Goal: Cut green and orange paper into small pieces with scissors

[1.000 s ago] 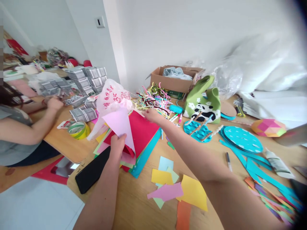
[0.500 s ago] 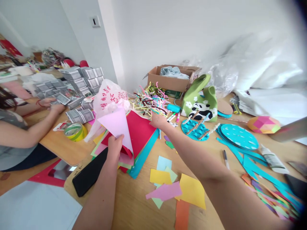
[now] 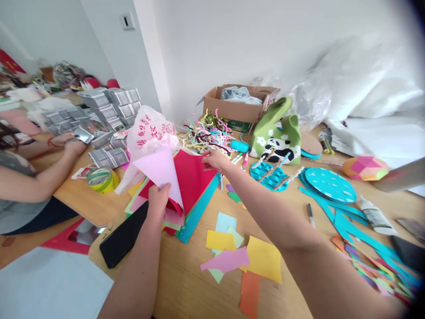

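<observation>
My left hand point(image 3: 158, 201) is closed on the lower edge of a lilac paper sheet point(image 3: 161, 166), which is bent back from a stack of coloured paper. Beneath it lies a wide red sheet point(image 3: 191, 177), with a turquoise sheet point(image 3: 199, 212) and other colours sticking out below. Over the red sheet's upper right corner is my right hand point(image 3: 215, 160), its fingers apart and pointing left. Whether its fingertips press on the paper is hard to see. A black phone point(image 3: 122, 239) lies beside my left forearm.
Behind the stack are a white plastic bag point(image 3: 149, 128) and a heap of pipe cleaners point(image 3: 206, 133). A green panda bag point(image 3: 277, 137) stands right of them. Paper scraps point(image 3: 229, 257) lie near me. At left, a co-worker's hands point(image 3: 71, 141) hold a small grey pack.
My right hand has shifted slightly up and left, and its fingers have spread from the red sheet's corner. My left hand keeps its hold on the lilac sheet.
</observation>
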### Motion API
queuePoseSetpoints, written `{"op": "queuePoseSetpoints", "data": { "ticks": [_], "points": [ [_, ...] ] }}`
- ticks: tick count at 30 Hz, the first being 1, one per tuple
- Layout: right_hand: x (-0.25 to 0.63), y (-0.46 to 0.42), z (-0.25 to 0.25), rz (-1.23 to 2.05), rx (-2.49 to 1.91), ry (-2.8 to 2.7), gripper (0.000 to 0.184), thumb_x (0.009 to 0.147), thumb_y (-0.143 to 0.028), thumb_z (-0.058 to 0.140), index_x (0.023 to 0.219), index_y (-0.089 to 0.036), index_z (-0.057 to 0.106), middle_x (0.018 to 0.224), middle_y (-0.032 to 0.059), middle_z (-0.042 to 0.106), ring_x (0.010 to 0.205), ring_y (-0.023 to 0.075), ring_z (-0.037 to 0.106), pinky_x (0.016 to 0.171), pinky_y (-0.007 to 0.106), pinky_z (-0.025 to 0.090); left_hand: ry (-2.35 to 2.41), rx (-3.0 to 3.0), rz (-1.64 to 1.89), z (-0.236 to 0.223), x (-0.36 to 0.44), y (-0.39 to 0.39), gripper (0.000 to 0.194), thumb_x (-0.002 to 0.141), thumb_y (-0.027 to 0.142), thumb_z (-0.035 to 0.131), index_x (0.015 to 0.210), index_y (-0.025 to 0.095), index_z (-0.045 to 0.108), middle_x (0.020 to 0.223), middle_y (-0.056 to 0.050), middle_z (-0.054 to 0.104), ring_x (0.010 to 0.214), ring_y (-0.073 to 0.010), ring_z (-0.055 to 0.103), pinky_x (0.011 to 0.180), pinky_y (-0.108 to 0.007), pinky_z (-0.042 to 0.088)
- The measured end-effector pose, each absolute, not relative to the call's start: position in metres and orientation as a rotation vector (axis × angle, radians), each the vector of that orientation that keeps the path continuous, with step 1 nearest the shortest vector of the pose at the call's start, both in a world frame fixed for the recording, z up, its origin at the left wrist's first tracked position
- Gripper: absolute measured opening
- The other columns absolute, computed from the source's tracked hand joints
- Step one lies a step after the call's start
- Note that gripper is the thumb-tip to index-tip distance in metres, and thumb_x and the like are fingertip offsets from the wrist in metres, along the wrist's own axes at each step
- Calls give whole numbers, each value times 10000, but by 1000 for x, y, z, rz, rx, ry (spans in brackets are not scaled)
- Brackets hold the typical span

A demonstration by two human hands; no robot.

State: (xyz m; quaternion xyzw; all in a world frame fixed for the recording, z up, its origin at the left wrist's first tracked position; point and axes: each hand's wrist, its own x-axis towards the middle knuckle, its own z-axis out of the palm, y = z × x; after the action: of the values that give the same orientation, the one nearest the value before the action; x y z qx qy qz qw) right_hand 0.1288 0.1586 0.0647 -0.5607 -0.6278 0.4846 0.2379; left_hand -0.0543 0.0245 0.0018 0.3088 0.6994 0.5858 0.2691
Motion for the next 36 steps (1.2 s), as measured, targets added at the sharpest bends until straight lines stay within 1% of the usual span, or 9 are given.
{"op": "queuePoseSetpoints", "data": {
  "ticks": [4,10,15,18,21,25,29,33,36],
  "points": [
    [120,153,77,1483,-1370,-1542,201,821,-68,588,986,-176,553,567,-63,563,512,89,611,624,267,604,2001,946,1516,3,-52,23,224,593,304,655,724,130,704,666,-90,678,782,-292,649,665,-325,478],
    [127,152,75,1606,-1377,-1436,37,864,-158,585,897,-171,579,589,-41,563,457,70,510,596,321,604,2128,1143,1358,11,-48,20,220,647,370,650,684,157,691,621,-99,653,751,-301,637,641,-325,436],
    [138,140,65,1697,-1399,-1443,297,867,-346,620,1112,-186,565,892,60,681,629,122,611,614,327,597,2251,1421,1110,19,-41,17,336,777,466,538,773,168,692,720,-120,684,753,-297,632,638,-321,395],
    [138,131,62,1759,-1388,-1442,452,864,-412,616,1247,-205,496,1088,118,660,680,148,645,624,354,593,2318,1500,1009,21,-37,16,366,815,475,500,819,164,693,763,-131,692,780,-299,635,643,-318,389],
    [135,124,60,1825,-1355,-1445,480,863,-472,598,1256,-213,508,1165,140,643,744,174,668,647,356,593,2344,1539,948,22,-34,15,395,835,490,477,847,157,691,754,-131,687,779,-297,638,647,-319,391],
    [135,115,58,1902,-1302,-1456,514,813,-504,646,1221,-205,551,1127,134,675,784,191,684,679,343,599,2368,1568,889,24,-31,15,408,853,496,456,859,155,679,787,-129,699,797,-287,648,666,-320,406],
    [141,112,57,1963,-1313,-1413,578,774,-513,683,1223,-177,542,1090,146,687,709,191,699,647,327,607,2376,1622,824,30,-25,11,430,864,528,438,907,169,671,861,-111,722,856,-284,660,727,-340,438],
    [146,114,58,1925,-1400,-1380,488,848,-513,595,1176,-153,558,1017,149,706,625,188,697,599,330,605,2322,1710,837,31,-18,7,487,826,579,502,1057,176,649,992,-99,727,940,-270,662,811,-346,460],
    [146,116,57,1880,-1432,-1391,427,925,-499,469,1119,-134,574,940,140,715,556,170,677,568,334,598,2289,1749,829,28,-18,7,455,855,541,485,1065,171,649,1014,-98,726,945,-263,666,826,-351,472]
  ]
}}
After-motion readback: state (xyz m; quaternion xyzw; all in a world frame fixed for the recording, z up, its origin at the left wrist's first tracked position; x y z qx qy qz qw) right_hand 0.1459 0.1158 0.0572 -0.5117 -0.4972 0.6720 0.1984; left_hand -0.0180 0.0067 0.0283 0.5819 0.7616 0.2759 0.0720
